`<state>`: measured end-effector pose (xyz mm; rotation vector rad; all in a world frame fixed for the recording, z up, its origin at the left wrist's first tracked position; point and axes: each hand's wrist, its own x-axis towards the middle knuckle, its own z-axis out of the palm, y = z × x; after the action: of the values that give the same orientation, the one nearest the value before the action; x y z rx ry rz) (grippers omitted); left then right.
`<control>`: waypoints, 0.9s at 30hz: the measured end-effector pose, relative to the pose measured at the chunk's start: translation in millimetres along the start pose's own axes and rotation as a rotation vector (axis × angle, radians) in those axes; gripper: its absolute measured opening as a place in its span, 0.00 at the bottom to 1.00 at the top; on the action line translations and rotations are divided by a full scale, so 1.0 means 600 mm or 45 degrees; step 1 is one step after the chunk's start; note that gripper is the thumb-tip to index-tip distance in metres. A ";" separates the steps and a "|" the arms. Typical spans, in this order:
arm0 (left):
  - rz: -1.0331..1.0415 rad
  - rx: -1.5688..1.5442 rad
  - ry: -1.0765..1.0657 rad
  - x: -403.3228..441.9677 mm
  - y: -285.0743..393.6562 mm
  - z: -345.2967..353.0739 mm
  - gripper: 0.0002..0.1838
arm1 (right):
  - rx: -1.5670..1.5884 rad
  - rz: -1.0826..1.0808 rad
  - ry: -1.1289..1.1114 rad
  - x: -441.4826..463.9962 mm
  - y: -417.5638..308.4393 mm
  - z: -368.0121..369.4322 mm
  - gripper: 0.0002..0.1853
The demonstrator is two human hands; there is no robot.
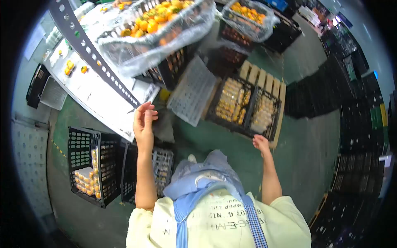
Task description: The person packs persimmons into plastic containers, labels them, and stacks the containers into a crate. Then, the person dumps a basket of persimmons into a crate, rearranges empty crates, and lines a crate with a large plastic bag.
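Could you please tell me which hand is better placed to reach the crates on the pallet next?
Probably the right hand: it looks empty and is near the crates, while the left hand is over by the white table.

This looks like a fruit-packing room or warehouse: a long white worktable point(93, 97) with loose round orange fruit point(69, 66), a plastic-lined black slatted crate point(170, 68) heaped with more, packed rows of orange fruit point(233, 101) crated on a pale wooden pallet point(261, 77), tall stacks of black plastic crates point(316, 91), and a green floor point(302, 173).
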<state>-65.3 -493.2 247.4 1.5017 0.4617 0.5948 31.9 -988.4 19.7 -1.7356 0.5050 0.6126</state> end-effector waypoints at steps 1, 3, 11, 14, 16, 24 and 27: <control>0.178 0.021 0.068 0.026 0.015 0.015 0.13 | -0.050 0.010 0.035 0.009 -0.035 0.004 0.12; 0.462 0.038 0.160 0.079 0.056 0.041 0.12 | -0.123 -0.049 0.053 0.059 -0.092 0.003 0.13; 0.120 -0.396 0.682 0.313 0.044 0.060 0.30 | -0.129 -1.087 -0.338 0.233 -0.650 0.160 0.11; -0.174 -0.462 0.620 0.358 0.011 0.046 0.31 | -0.215 -1.339 -0.526 0.252 -0.876 0.258 0.11; -0.192 -0.316 0.609 0.374 0.025 0.045 0.27 | -0.348 -1.519 -0.591 0.243 -0.997 0.337 0.11; -0.403 -0.128 0.804 0.380 0.071 0.057 0.14 | -1.212 -1.792 -0.453 0.481 -1.223 0.641 0.23; -0.596 -0.373 0.625 0.395 0.092 0.045 0.09 | -1.510 -1.403 -0.765 0.487 -1.244 0.698 0.31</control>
<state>131.3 -367.7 321.6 0.9143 1.0252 0.6219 663.6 -408.9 307.9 -2.3250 -1.4447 0.5632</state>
